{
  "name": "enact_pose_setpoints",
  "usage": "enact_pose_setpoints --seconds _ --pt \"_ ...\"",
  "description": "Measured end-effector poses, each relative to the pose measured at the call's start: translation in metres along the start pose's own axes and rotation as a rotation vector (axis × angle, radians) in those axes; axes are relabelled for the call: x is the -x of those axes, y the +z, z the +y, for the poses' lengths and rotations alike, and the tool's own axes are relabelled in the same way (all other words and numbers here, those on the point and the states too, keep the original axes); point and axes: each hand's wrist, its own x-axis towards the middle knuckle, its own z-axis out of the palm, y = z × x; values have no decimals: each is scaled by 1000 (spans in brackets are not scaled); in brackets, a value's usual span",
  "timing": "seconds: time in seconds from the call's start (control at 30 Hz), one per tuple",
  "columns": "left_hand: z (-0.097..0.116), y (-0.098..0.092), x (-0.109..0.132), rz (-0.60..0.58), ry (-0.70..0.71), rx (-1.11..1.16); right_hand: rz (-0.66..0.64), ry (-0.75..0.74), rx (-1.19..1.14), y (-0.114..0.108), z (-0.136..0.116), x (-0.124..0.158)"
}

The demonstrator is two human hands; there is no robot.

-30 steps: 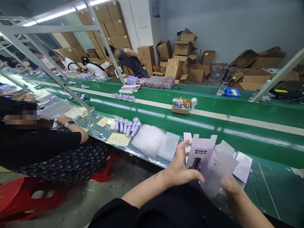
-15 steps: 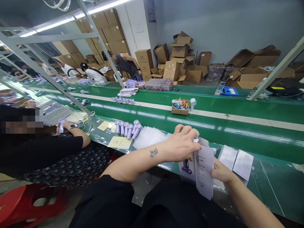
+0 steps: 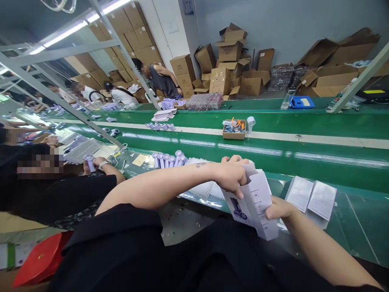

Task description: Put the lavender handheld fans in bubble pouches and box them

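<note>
Both of my hands hold a pale lilac product carton (image 3: 254, 202), now folded into a box shape and tilted over my lap at the table's near edge. My left hand (image 3: 232, 175) grips its upper end with the fingers curled over the top flap. My right hand (image 3: 278, 211) pinches its lower right side. Two white leaflets (image 3: 311, 197) lie on the green table just right of the carton. Bubble-wrap bags (image 3: 204, 189) lie behind my left forearm, partly hidden. A row of lilac cylindrical devices (image 3: 169, 159) lies beyond them.
A green conveyor belt (image 3: 273, 152) runs across, carrying a small cardboard tray of tools (image 3: 234, 129) and a tape roll (image 3: 251, 123). A seated co-worker (image 3: 60, 190) at my left holds a lilac device. Cardboard boxes (image 3: 231, 69) pile against the far wall. A red stool (image 3: 39, 259) stands low left.
The flat carton has been folded up into a box. My left hand rose from its lower side to its top end, my right hand stayed on its right side, and the view tipped downward.
</note>
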Motion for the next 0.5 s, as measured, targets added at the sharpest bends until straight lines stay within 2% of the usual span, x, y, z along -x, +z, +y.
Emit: enact_pose_setpoints --seconds 0.07,0.2,0.23,0.3,0.37,0.4,0.43,0.5 --pt "-3 -5 2 -12 45 36 -56 -34 0 0 -1 -1" --pt "-12 -13 3 -160 46 126 63 6 -13 -8 -1 -4" --pt "-13 -15 2 -191 38 134 36 39 -27 -10 0 -5" --pt "-14 -19 1 -237 35 130 -101 90 -86 -12 3 -10" --pt "-12 -22 -1 -257 53 110 -255 87 -174 -9 7 -18" --pt "-10 -23 -1 -258 57 100 -291 62 -195 -6 7 -22" --pt "-8 -24 -1 -251 50 90 -287 21 -185 -3 7 -26" --pt "-3 -26 3 -205 -9 52 -186 -66 -76 2 3 -32"
